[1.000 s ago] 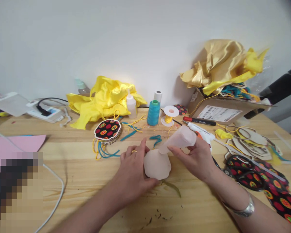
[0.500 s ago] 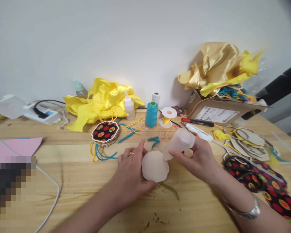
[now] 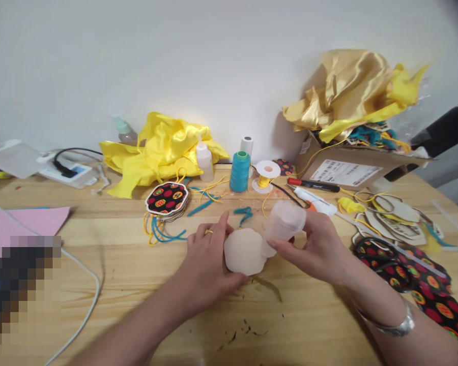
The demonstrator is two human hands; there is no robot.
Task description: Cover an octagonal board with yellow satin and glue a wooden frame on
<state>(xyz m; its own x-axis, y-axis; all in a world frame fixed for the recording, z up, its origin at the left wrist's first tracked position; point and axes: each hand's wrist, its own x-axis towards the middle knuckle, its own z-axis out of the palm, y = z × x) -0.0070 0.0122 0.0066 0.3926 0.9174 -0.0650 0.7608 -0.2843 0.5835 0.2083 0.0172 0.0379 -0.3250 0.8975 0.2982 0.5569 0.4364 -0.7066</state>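
My left hand [image 3: 208, 259] grips a pale, scallop-edged flat piece [image 3: 245, 250] just above the wooden table [image 3: 137, 284], thumb under it and fingers on top. A translucent white squeeze bottle [image 3: 284, 222] is held in my right hand [image 3: 316, 249], tipped so its nozzle end meets the right edge of the pale piece. A ring shows on my left hand and a silver bangle [image 3: 397, 323] on my right wrist. Behind my hands lie a teal cord scrap [image 3: 244, 212] and a patterned black, red and yellow fabric badge [image 3: 167, 198] on a small stack.
Along the wall sit yellow satin cloth [image 3: 160, 152], a small white bottle [image 3: 205, 161], a teal thread cone [image 3: 240, 172], a yellow cord spool [image 3: 266, 175] and a cardboard box [image 3: 351, 170] heaped with gold fabric. Cut shapes and patterned fabric [image 3: 423, 290] lie right; pink paper [image 3: 23, 223] and white cable [image 3: 84, 305] left.
The bottle has swung from lying nearly sideways to a steeper tilt, its nozzle now at the pale piece's edge. My left hand keeps its hold; the view shifted slightly.
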